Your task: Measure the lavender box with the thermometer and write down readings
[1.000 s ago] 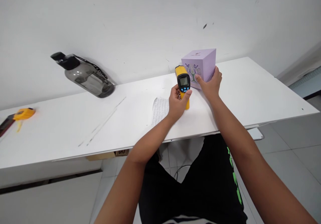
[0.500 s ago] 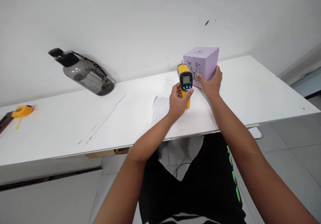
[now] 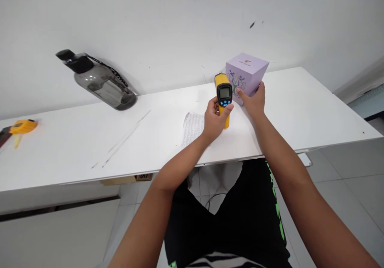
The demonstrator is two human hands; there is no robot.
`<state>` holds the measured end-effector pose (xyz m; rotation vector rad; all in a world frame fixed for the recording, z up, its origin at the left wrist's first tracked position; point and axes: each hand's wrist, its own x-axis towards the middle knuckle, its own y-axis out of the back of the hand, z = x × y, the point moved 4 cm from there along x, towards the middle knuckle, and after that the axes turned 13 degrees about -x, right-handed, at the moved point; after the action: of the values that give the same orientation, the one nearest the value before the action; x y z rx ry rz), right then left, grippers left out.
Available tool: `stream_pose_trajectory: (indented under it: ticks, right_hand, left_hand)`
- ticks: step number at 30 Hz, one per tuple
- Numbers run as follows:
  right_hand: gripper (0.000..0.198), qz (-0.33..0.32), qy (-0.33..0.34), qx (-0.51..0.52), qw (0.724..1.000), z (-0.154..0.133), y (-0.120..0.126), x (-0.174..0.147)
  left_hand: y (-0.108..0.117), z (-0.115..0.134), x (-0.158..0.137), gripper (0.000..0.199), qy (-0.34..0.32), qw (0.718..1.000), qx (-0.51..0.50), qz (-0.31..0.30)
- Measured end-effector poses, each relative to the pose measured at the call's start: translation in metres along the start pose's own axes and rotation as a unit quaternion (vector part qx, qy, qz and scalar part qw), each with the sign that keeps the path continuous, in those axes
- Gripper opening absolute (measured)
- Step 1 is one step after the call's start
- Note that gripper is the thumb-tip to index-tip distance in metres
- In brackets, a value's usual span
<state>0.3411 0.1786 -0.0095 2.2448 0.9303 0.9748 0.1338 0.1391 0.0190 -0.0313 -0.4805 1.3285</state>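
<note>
Head view, only one. Landmark = lilac box (image 3: 247, 70) w/ purple flower print, sitting toward the back of the white surface (image 3: 315, 108), close to the wall (image 3: 180, 20).

Right hand (image 3: 254, 102) wraps the box's near lower side: thumb on the printed face, fingers round the right side. Box is tilted, one corner toward the camera, top face visible. Can't tell if its base lies flat on the surface.

Left hand (image 3: 214, 120) is closed round the grip of a yellow infrared thermometer (image 3: 224, 96), just left of the box. Thumb lies across the grip under the blue buttons. Display faces the camera, nose points away, toward the box's left face; thermometer & box are very near, contact not clear.

Sheet of printed paper (image 3: 192, 127) lies flat left of the box, partly under the left wrist.

Far left of the box, by the wall: smoky grey water bottle (image 3: 99, 82) w/ black cap & strap. Further left still, at the frame edge: yellow tape measure (image 3: 22, 126) beside a dark flat item, cut off by the edge.

Below the box, in front of the surface edge: person's black shorts (image 3: 240, 220) w/ green marks, tiled floor (image 3: 345, 188).
</note>
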Motion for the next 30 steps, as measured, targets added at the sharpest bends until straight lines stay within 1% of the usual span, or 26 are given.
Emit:
stream_pose_trajectory:
  ticks: [3,7,12,14,16,17,19,20,21,22,23,24,25,26,27,28,30]
  right_hand:
    - [0.081,-0.001,-0.002,0.006,1.000,0.000,0.000,-0.001]
    - [0.084,-0.008,-0.008,0.023,1.000,0.002,-0.001,0.001]
    - [0.085,-0.017,0.012,0.024,0.999,-0.003,0.001,0.002]
    - [0.087,0.013,0.018,0.023,0.999,-0.009,0.008,-0.001]
    - [0.091,0.081,0.037,0.013,0.996,-0.019,0.021,-0.008]
    - [0.094,0.120,0.055,0.002,0.991,-0.026,0.028,-0.013]
    - [0.096,0.182,0.117,-0.024,0.976,-0.042,0.040,-0.024]
    - [0.088,0.176,0.137,-0.043,0.974,-0.049,0.041,-0.028]
    - [0.077,0.152,0.162,-0.059,0.973,-0.057,0.041,-0.032]
    - [0.066,0.109,0.191,-0.073,0.973,-0.064,0.038,-0.037]
    - [0.056,0.054,0.220,-0.084,0.970,-0.070,0.033,-0.041]
    - [0.050,-0.007,0.250,-0.095,0.964,-0.076,0.027,-0.046]
    - [0.048,-0.066,0.276,-0.105,0.953,-0.081,0.021,-0.051]
    - [0.047,-0.114,0.297,-0.119,0.941,-0.085,0.015,-0.056]
    - [0.046,-0.154,0.319,-0.135,0.925,-0.089,0.009,-0.060]
    - [0.046,-0.190,0.340,-0.152,0.908,-0.091,0.005,-0.064]
    - [0.045,-0.242,0.371,-0.169,0.880,-0.094,-0.001,-0.070]
  left_hand:
    - [0.000,-0.001,0.001,0.067,0.000,1.000,-0.002,-0.008]
    - [0.000,-0.002,0.001,0.070,-0.003,1.000,-0.009,-0.008]
    - [-0.001,-0.004,0.001,0.067,-0.008,1.000,-0.004,0.002]
    - [0.002,0.001,0.005,0.065,-0.016,1.000,0.010,-0.002]
    - [0.011,0.013,0.013,0.065,-0.038,0.999,0.037,0.001]
    - [0.019,0.022,0.019,0.065,-0.056,0.997,0.052,0.014]
    - [0.039,0.039,0.033,0.066,-0.082,0.992,0.082,0.040]
    - [0.050,0.046,0.040,0.065,-0.080,0.991,0.098,0.041]
    - [0.061,0.050,0.045,0.063,-0.070,0.990,0.114,0.037]
    - [0.073,0.052,0.049,0.060,-0.049,0.990,0.131,0.032]
    - [0.085,0.052,0.051,0.057,-0.022,0.988,0.151,0.029]
    - [0.096,0.051,0.051,0.056,0.003,0.984,0.175,0.029]
    - [0.106,0.049,0.049,0.055,0.023,0.978,0.203,0.029]
    - [0.113,0.046,0.047,0.055,0.035,0.973,0.226,0.032]
    - [0.118,0.043,0.044,0.053,0.062,0.969,0.237,0.021]
    - [0.120,0.038,0.042,0.051,0.100,0.968,0.231,0.004]
    - [0.120,0.031,0.036,0.047,0.172,0.966,0.188,-0.037]
